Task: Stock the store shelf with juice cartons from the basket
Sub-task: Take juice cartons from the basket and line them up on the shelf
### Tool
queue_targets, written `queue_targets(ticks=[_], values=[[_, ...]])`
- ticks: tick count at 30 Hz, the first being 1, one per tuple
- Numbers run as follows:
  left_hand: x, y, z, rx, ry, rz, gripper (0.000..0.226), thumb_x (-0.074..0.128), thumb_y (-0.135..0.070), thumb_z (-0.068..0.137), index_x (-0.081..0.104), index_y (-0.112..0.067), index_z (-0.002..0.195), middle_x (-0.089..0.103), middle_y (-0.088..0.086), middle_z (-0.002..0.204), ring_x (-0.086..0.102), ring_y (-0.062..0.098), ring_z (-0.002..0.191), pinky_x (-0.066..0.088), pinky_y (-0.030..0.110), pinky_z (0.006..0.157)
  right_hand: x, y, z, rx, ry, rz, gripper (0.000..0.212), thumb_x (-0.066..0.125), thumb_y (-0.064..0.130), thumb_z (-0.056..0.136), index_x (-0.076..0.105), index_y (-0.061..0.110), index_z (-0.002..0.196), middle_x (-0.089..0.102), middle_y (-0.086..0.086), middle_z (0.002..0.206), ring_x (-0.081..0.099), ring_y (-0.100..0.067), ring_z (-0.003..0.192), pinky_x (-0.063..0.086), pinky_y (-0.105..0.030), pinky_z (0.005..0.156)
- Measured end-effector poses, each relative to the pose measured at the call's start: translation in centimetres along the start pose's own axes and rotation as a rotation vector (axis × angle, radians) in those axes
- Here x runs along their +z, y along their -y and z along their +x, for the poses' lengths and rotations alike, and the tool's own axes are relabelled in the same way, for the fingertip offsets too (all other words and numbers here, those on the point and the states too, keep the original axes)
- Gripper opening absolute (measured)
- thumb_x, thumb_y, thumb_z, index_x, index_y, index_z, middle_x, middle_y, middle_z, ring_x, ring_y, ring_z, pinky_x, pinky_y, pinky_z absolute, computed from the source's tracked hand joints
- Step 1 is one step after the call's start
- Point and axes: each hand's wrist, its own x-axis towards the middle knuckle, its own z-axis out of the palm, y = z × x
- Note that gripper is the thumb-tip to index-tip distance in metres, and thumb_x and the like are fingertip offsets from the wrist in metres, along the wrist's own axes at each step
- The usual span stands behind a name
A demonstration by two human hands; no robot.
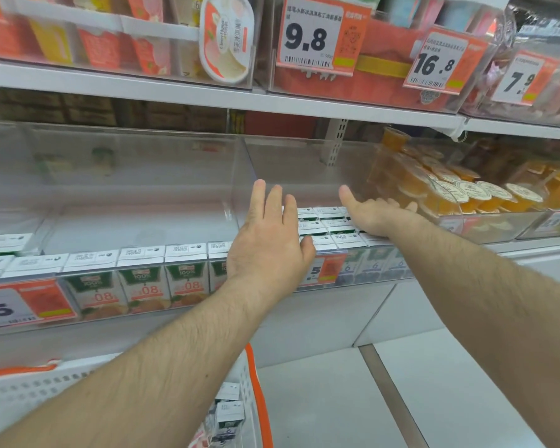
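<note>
Left hand: the left hand (267, 240) is stretched forward with straight fingers laid flat over the tops of the white-topped juice cartons with blue fronts (332, 227); nothing is gripped.
Right hand: the right hand (374, 215) is spread open, palm down, on the same block of cartons, thumb raised toward the back of the shelf; nothing is held.
Blue cartons: they are packed in rows under and between the two hands, inside a clear plastic shelf bin (246, 163), with their fronts seen just below the right wrist.
Green cartons: a row of white-topped cartons with green and orange fronts (143, 279) is seen left of the left hand, behind the clear front rail.
Basket: a white perforated plastic basket with an orange rim (256, 399) is seen beneath the left forearm; a few small cartons (228, 412) lie inside it.
Price tags: an orange and white tag (324, 270) is partly covered by the left hand; another (23, 302) hangs far left of it.
Jelly cups: orange cups with white round lids (459, 192) are stacked just right of the right hand.
Upper shelf: a white shelf (175, 92) above both hands carries clear bins and tags marked 9.8 (307, 33) and 16.8 (437, 63).
</note>
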Motion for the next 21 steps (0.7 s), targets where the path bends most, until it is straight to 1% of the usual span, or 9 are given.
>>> queue_targets(ticks=[2, 5, 8, 10, 12, 14, 17, 19, 21], values=[[0.0, 0.1, 0.0, 0.008, 0.006, -0.008, 0.07, 0.025, -0.05, 0.101, 0.009, -0.008, 0.155, 0.004, 0.012, 0.162, -0.017, 0.032, 0.147, 0.017, 0.037, 0.121, 0.7, 0.3, -1.0, -0.013, 0.024, -0.016, 0.103, 0.0, 0.083, 0.083, 0.009, 0.012, 0.158, 0.003, -0.01, 0.166, -0.001, -0.026, 0.153, -0.01, -0.055, 0.119], [-0.1, 0.4, 0.0, 0.029, 0.042, -0.061, 0.071, 0.028, -0.05, 0.1, 0.009, -0.009, 0.155, 0.0, 0.011, 0.162, -0.021, 0.033, 0.147, 0.011, 0.039, 0.122, 0.9, 1.0, -3.0, -0.023, 0.068, 0.011, 0.102, 0.007, 0.083, 0.085, 0.003, 0.011, 0.158, -0.003, -0.011, 0.165, -0.005, -0.026, 0.152, -0.008, -0.055, 0.119], [-0.8, 0.7, 0.0, 0.051, 0.109, -0.157, 0.073, 0.035, -0.047, 0.099, 0.005, -0.012, 0.156, -0.004, 0.005, 0.164, -0.027, 0.031, 0.146, 0.011, 0.04, 0.122, 1.7, 2.1, -5.4, -0.055, 0.033, -0.006, 0.101, 0.001, 0.082, 0.085, 0.004, 0.013, 0.158, -0.002, -0.011, 0.166, -0.005, -0.027, 0.152, -0.008, -0.055, 0.118], [-1.5, 1.1, -0.1, 0.091, 0.161, -0.17, 0.077, 0.04, -0.044, 0.098, 0.001, -0.012, 0.156, -0.007, 0.003, 0.164, -0.03, 0.03, 0.145, 0.002, 0.041, 0.123, 2.5, 2.7, -6.8, -0.077, -0.012, -0.002, 0.099, 0.0, 0.081, 0.085, 0.009, 0.016, 0.158, 0.002, -0.01, 0.166, 0.0, -0.028, 0.153, -0.005, -0.056, 0.119], [-1.8, 1.8, -0.7, 0.129, 0.176, -0.178, 0.081, 0.045, -0.039, 0.095, -0.002, -0.013, 0.156, -0.009, 0.0, 0.164, -0.028, 0.027, 0.146, -0.002, 0.042, 0.122, 3.1, 3.1, -8.3, -0.107, -0.04, -0.006, 0.094, 0.002, 0.078, 0.087, 0.013, 0.017, 0.158, 0.005, -0.011, 0.165, 0.003, -0.029, 0.152, -0.001, -0.057, 0.119], [-1.8, 2.6, -1.9, 0.166, 0.144, -0.174, 0.083, 0.048, -0.034, 0.093, -0.001, -0.014, 0.156, -0.008, 0.0, 0.164, -0.021, 0.025, 0.148, -0.004, 0.042, 0.121, 3.7, 3.5, -9.9, -0.139, -0.05, -0.011, 0.09, 0.007, 0.076, 0.089, 0.015, 0.018, 0.158, 0.006, -0.013, 0.165, 0.004, -0.031, 0.152, 0.0, -0.057, 0.119], [-1.3, 3.5, -4.6, 0.242, 0.059, -0.14, 0.078, 0.047, -0.031, 0.093, 0.004, -0.013, 0.156, -0.001, 0.002, 0.165, -0.012, 0.023, 0.15, -0.005, 0.04, 0.12, 4.8, 4.6, -12.6, -0.192, -0.1, 0.009, 0.085, 0.014, 0.072, 0.092, 0.018, 0.016, 0.156, 0.009, -0.015, 0.164, 0.004, -0.032, 0.151, 0.001, -0.056, 0.119], [-0.7, 4.3, -6.3, 0.29, 0.015, -0.131, 0.076, 0.049, -0.028, 0.091, 0.012, -0.012, 0.156, 0.004, 0.004, 0.165, -0.009, 0.023, 0.151, -0.008, 0.038, 0.119, 6.0, 5.7, -14.7, -0.231, -0.156, 0.017, 0.079, 0.022, 0.062, 0.095, 0.013, 0.014, 0.157, 0.005, -0.015, 0.164, 0.001, -0.033, 0.151, 0.0, -0.055, 0.119], [-0.2, 5.2, -8.0, 0.319, -0.023, -0.173, 0.075, 0.052, -0.024, 0.087, 0.021, -0.011, 0.154, 0.013, 0.006, 0.163, -0.001, 0.025, 0.151, -0.009, 0.036, 0.119, 7.1, 6.9, -16.9, -0.277, -0.206, 0.016, 0.074, 0.029, 0.048, 0.097, 0.005, 0.013, 0.157, -0.002, -0.014, 0.165, -0.005, -0.032, 0.151, -0.001, -0.053, 0.12]])
